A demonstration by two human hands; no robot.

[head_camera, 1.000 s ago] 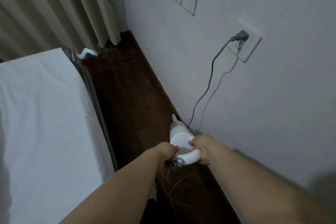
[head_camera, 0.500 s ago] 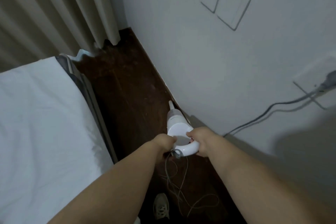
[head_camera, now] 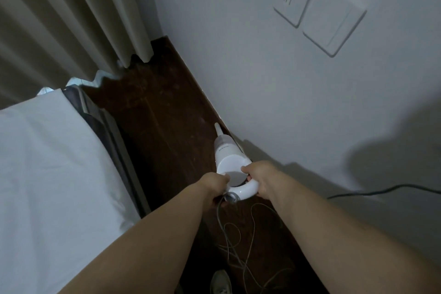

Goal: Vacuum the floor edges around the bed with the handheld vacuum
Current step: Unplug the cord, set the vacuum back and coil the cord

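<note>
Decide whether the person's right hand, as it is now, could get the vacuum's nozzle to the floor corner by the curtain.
Probably yes. The right hand grips the vacuum, and the dark floor strip ahead to the curtain looks bare.

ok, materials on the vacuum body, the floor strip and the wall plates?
Handheld vacuum: glossy white moulded plastic, judging by highlights on the loop handle; nozzle looks slightly translucent. Floor: dark brown wood or wood-look laminate, faint plank seam, dull scuffed sheen. Wall plates: smooth white plastic, satin finish, probably.
</note>
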